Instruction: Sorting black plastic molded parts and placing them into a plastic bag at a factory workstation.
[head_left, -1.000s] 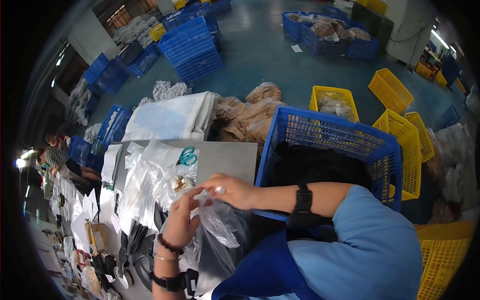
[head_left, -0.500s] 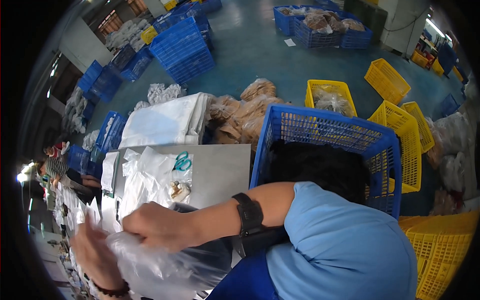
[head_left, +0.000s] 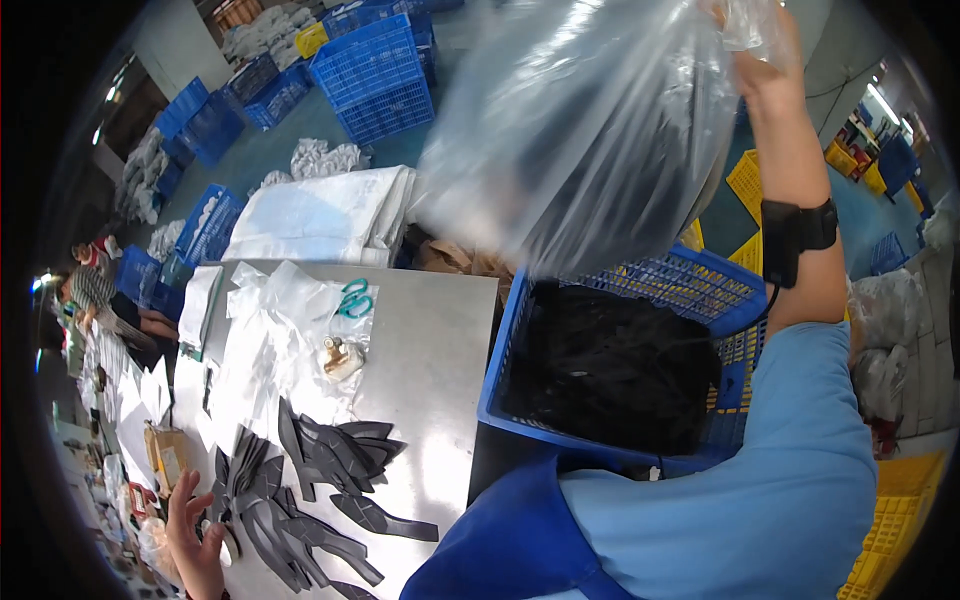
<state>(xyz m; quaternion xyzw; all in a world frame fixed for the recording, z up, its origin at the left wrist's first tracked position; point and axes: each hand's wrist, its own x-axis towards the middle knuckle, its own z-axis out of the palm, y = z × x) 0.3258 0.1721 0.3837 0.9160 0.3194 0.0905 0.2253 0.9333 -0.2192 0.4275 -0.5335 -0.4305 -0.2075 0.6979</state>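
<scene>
My right hand (head_left: 768, 72) is raised at the upper right, closed on the gathered top of a large clear plastic bag (head_left: 600, 130). Dark contents show blurred through the film. The bag hangs above the far side of a blue crate (head_left: 735, 300), which holds a black heap (head_left: 620, 370). At the lower left, my left hand (head_left: 193, 540) is open and empty, fingers apart, by the grey table's (head_left: 435, 330) left edge. Beside it lie several dark grey curved flat pieces (head_left: 285, 530), with another cluster (head_left: 340, 450) of them farther up.
On the table are clear plastic bags (head_left: 262, 360), teal-handled scissors (head_left: 355, 298) and a small cream-and-brown item (head_left: 342, 358). Folded white sacks (head_left: 310, 215) lie beyond its far edge. Yellow crates (head_left: 895, 530) stand at the right, stacked blue crates (head_left: 372, 80) farther back.
My right hand has swung from the table to the upper right, carrying the plastic bag. My left hand has let go and moved lower. The dark grey pieces on the table are now uncovered.
</scene>
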